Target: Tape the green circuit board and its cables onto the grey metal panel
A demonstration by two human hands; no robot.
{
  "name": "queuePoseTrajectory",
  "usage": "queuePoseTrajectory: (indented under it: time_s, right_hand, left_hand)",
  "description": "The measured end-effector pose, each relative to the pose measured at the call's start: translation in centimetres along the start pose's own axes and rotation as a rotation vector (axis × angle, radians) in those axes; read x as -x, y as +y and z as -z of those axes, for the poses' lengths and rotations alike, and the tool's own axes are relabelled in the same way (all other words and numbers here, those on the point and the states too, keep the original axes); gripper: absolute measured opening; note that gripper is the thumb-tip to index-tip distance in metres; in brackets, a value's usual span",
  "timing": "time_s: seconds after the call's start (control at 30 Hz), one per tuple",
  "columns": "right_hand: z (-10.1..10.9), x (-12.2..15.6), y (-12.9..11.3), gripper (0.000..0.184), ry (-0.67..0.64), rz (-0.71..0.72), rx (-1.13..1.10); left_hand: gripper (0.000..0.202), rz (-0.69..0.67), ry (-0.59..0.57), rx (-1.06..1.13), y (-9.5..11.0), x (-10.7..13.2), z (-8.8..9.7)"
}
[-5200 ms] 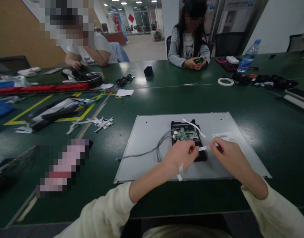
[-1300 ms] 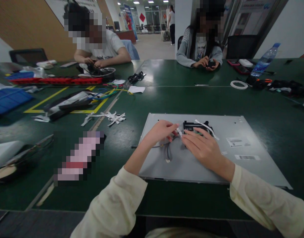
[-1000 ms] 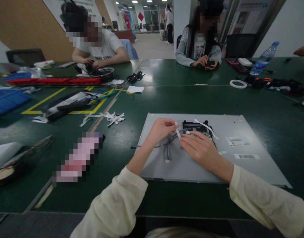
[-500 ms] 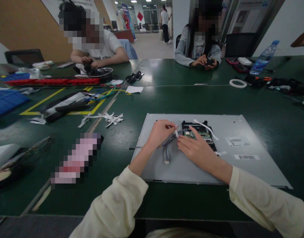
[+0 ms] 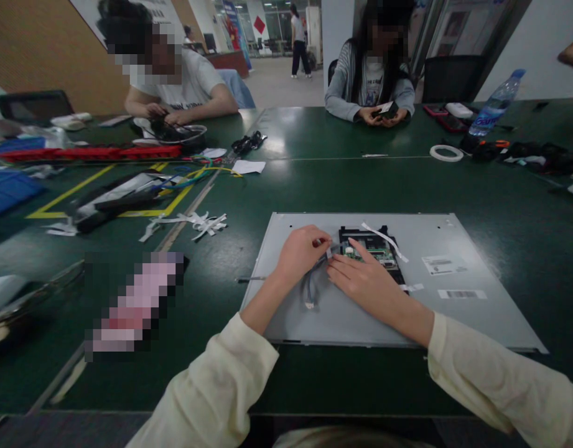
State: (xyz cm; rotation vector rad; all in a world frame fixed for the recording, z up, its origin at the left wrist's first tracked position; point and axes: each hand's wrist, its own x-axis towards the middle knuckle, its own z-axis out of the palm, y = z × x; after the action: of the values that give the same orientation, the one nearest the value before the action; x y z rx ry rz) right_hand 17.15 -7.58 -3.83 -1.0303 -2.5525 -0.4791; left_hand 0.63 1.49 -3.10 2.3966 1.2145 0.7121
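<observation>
A grey metal panel (image 5: pixel 277 323) lies flat on the table before me, with a black frame and a green circuit board (image 5: pixel 382 254) on it. From the board a bundled grey cable (image 5: pixel 308 286) runs left and bends down to a white plug. My left hand (image 5: pixel 302 252) pinches a small white tape strip (image 5: pixel 329 252) at the cable. Beside it, my right hand (image 5: pixel 361 274) rests with fingers stretched over the cable and the board's left edge, pressing down. Another white strip (image 5: pixel 384 234) crosses the frame's top right corner. A thin dark rod-like end pokes out left of the panel.
Loose white strips (image 5: pixel 206 224) and a pixelated pink item (image 5: pixel 139 298) lie left of the panel. Further off are a blue bin (image 5: pixel 9 191), wires, a tape roll (image 5: pixel 445 153) and a water bottle (image 5: pixel 498 102). Two people sit across the table, handling small items.
My hands stay at the cable with only slight finger movement. The view has shifted a little. The person across on the right has tilted the small dark item, showing a white face.
</observation>
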Motion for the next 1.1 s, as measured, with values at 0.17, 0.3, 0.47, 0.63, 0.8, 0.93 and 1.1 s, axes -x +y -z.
queuePoseTrajectory:
  time_s: [0.17, 0.3, 0.47, 0.63, 0.8, 0.93, 1.1]
  right_hand:
    - [0.5, 0.0, -0.4, 0.029, -0.059, -0.007, 0.027]
    - [0.8, 0.2, -1.1, 0.034, -0.073, -0.026, 0.048]
    - [0.8, 0.5, -1.5, 0.032, -0.049, -0.005, 0.054]
    - [0.7, 0.7, -1.7, 0.026, 0.006, 0.028, 0.046]
    - [1.0, 1.0, -2.1, 0.022, 0.059, 0.053, -0.001]
    - [1.2, 1.4, -2.6, 0.02, 0.085, 0.056, -0.043]
    - [1.2, 1.7, -2.7, 0.02, 0.122, 0.036, -0.105]
  left_hand:
    - [0.015, -0.103, -0.053, -0.065, -0.1, -0.1, 0.2]
    - [0.016, -0.11, -0.087, -0.12, 0.0, 0.0, 0.2]
    - [0.016, -0.087, -0.095, -0.207, 0.4, -0.1, 0.2]
    - [0.015, -0.041, -0.046, -0.278, 0.4, -0.3, 0.0]
    - [0.022, 0.044, 0.021, -0.291, -0.1, -0.4, -0.2]
    - [0.028, 0.065, 0.063, -0.227, -0.4, -0.3, -0.2]
    - [0.029, 0.048, 0.041, -0.151, -0.5, -0.2, -0.2]
